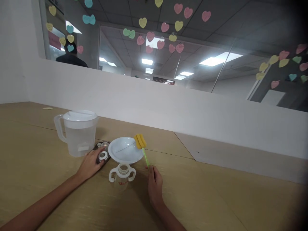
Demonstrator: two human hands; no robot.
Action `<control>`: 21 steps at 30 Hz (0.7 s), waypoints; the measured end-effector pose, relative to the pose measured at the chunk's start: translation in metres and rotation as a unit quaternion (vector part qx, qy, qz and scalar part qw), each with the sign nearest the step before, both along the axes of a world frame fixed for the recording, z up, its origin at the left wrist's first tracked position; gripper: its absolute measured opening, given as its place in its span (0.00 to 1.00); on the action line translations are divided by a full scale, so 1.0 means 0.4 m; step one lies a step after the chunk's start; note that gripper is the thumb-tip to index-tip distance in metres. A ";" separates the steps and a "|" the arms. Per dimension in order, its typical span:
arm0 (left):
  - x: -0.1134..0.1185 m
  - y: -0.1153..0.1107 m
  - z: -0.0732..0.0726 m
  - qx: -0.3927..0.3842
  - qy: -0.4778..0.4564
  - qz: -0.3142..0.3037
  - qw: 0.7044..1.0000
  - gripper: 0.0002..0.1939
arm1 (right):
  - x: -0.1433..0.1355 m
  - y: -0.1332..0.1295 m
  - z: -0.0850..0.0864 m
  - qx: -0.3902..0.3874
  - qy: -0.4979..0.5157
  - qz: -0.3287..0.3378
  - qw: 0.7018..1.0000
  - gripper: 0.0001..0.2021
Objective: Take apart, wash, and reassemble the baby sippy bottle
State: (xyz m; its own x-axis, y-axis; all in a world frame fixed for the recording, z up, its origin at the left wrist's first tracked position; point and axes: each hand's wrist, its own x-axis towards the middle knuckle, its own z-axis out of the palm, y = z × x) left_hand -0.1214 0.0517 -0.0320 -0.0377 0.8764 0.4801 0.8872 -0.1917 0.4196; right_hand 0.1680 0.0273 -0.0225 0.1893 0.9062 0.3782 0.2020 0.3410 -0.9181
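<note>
My right hand (pixel 155 186) is closed round the green handle of a bottle brush (pixel 141 141). Its yellow sponge head points up, by the right rim of a white bowl (pixel 125 159). My left hand (pixel 90 165) reaches to a small dark tray (pixel 107 158), thumb and fingers on either side of a white bottle ring (pixel 103 156). Whether the ring is lifted off the tray I cannot tell. A clear part lies behind it, partly hidden by the fingers. Between my hands a clear baby bottle (pixel 121 183) with two white handles stands upright, its neck uncovered and red writing on its side.
A lidded translucent pitcher (pixel 80 138) with liquid in it stands left of the tray. The brown table (pixel 204 199) meets a white wall (pixel 156 106) under a window with heart-shaped notes. A person's dark shoulder (pixel 71 60) shows behind the glass.
</note>
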 end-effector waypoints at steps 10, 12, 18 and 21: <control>0.001 0.000 0.001 -0.045 0.004 0.036 0.998 0.30 | -0.003 0.003 -0.001 0.007 0.003 0.000 1.000 0.19; -0.002 0.003 -0.002 -0.056 0.007 0.035 0.998 0.31 | -0.002 0.004 -0.004 0.008 0.004 0.000 1.000 0.19; 0.004 -0.020 0.023 0.039 0.017 0.030 0.999 0.25 | 0.005 0.011 -0.004 0.010 -0.008 -0.025 1.000 0.20; 0.047 -0.063 0.049 0.145 0.038 -0.077 0.986 0.21 | 0.017 0.025 -0.004 0.017 -0.047 -0.057 0.997 0.19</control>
State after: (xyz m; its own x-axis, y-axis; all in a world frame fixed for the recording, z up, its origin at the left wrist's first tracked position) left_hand -0.1025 0.0264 -0.0125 0.1301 0.6942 0.7079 0.8653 -0.4280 0.2607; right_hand 0.1747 0.0375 -0.0240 0.2531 0.8668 0.4296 0.3252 0.3420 -0.8816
